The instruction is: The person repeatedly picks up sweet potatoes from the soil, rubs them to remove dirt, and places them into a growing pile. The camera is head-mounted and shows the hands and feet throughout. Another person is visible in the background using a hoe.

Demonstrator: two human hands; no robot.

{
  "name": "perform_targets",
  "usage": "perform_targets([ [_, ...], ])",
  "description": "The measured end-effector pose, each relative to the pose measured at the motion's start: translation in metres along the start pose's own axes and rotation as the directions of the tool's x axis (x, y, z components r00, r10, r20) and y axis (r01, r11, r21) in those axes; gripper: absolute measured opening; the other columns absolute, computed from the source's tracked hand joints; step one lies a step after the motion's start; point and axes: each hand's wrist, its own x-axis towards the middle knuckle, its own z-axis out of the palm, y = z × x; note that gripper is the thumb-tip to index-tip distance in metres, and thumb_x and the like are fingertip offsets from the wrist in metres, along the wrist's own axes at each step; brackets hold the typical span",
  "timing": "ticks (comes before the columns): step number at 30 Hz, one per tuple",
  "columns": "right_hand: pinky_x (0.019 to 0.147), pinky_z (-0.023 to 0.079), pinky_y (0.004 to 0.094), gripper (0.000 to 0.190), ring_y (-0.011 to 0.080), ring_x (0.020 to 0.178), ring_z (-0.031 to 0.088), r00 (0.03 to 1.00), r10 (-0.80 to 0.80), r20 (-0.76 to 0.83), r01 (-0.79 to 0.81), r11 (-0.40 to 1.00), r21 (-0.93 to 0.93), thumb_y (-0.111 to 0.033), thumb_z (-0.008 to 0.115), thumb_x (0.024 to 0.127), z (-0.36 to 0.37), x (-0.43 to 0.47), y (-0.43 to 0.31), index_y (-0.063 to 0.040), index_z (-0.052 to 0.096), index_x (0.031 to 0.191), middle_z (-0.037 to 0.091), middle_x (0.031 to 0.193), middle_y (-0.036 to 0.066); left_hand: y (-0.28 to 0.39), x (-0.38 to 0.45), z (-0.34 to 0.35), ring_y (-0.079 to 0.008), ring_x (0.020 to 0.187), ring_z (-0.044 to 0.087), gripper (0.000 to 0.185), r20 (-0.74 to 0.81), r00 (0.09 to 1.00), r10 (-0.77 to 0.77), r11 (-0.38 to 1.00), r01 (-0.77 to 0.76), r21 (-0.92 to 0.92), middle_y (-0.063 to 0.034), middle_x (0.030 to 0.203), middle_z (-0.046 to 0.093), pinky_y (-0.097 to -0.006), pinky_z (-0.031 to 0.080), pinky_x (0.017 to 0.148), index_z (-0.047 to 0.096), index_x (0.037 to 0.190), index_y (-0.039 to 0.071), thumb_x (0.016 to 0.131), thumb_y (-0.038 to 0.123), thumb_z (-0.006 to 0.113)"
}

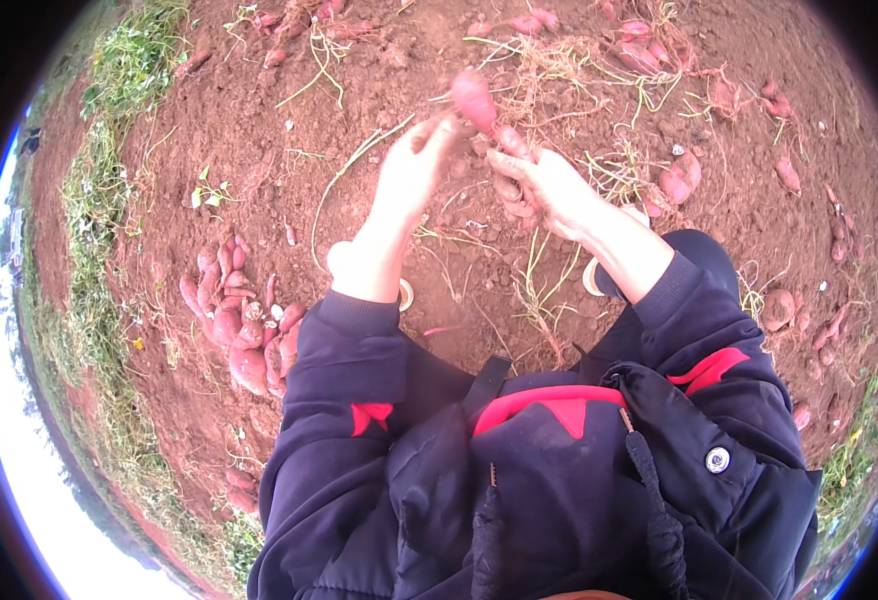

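My right hand point(532, 180) is closed around the stem end of a sweet potato cluster, its soil-covered fingers bent. A blurred red-skinned sweet potato point(474, 101) sticks up from that grip, away from me. Just left of it is my left hand point(431, 146), thumb and fingers apart; whether its fingertips touch the root is blurred. Cut stems with thin roots point(540, 311) lie on the soil below my hands. A heap of sweet potatoes point(247, 322) sits on the ground beside my left sleeve.
More sweet potatoes point(637, 56) with stems lie at the top right, and others point(680, 178) near my right foot. Further roots point(778, 309) are beyond my right sleeve. A strip of green vines point(101, 187) runs along the left. My shoes stand on the reddish soil.
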Motion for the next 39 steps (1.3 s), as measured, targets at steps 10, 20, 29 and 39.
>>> perform_targets([
  [10, 0.089, 0.047, 0.0347, 0.065, 0.0220, 0.103, 0.061, 0.980, -0.184, -0.071, 0.154, 0.938, -0.310, -0.039, 0.071, 0.082, -0.003, 0.003, 0.001, 0.006, 0.052, 0.125, 0.063, 0.114, 0.017, -0.002, 0.000, 0.003, -0.0253, 0.105, 0.058, 0.033, -0.035, 0.992, 0.117, 0.820, -0.117, -0.560, -0.0151, 0.113, 0.058, -0.0413, 0.044, 0.097, 0.048, 0.116, 0.004, 0.095, 0.029, 0.055],
  [20, 0.082, 0.048, 0.0284, 0.040, 0.0136, 0.094, 0.062, 0.995, -0.091, -0.043, 0.064, 0.903, -0.425, -0.027, 0.064, 0.089, -0.008, 0.001, 0.002, 0.007, 0.062, 0.111, 0.068, 0.098, 0.014, -0.009, -0.005, 0.015, -0.0153, 0.091, 0.055, 0.025, 0.083, 0.991, 0.108, 0.776, -0.032, -0.630, -0.0020, 0.098, 0.058, -0.0336, 0.044, 0.085, 0.053, 0.110, 0.009, 0.095, 0.028, 0.055],
  [29, 0.073, 0.050, 0.0263, 0.028, 0.0090, 0.088, 0.059, 0.968, -0.237, -0.082, 0.229, 0.968, -0.103, -0.023, 0.058, 0.093, -0.005, 0.018, 0.017, -0.002, 0.062, 0.110, 0.067, 0.092, 0.008, -0.005, -0.008, 0.019, -0.0164, 0.098, 0.055, 0.025, 0.014, 0.997, 0.077, 0.847, -0.058, -0.528, -0.0040, 0.104, 0.058, -0.0328, 0.043, 0.089, 0.051, 0.116, 0.007, 0.097, 0.024, 0.052],
  [39, 0.094, 0.046, 0.0328, 0.037, 0.0212, 0.108, 0.059, 0.930, -0.334, -0.152, 0.303, 0.933, -0.197, -0.011, 0.049, 0.093, -0.017, 0.021, 0.007, -0.004, 0.053, 0.128, 0.059, 0.123, 0.014, -0.005, -0.007, 0.016, -0.0204, 0.107, 0.055, 0.028, -0.008, 0.998, 0.056, 0.800, -0.050, -0.598, -0.0102, 0.114, 0.059, -0.0362, 0.042, 0.096, 0.052, 0.118, 0.003, 0.097, 0.022, 0.051],
])
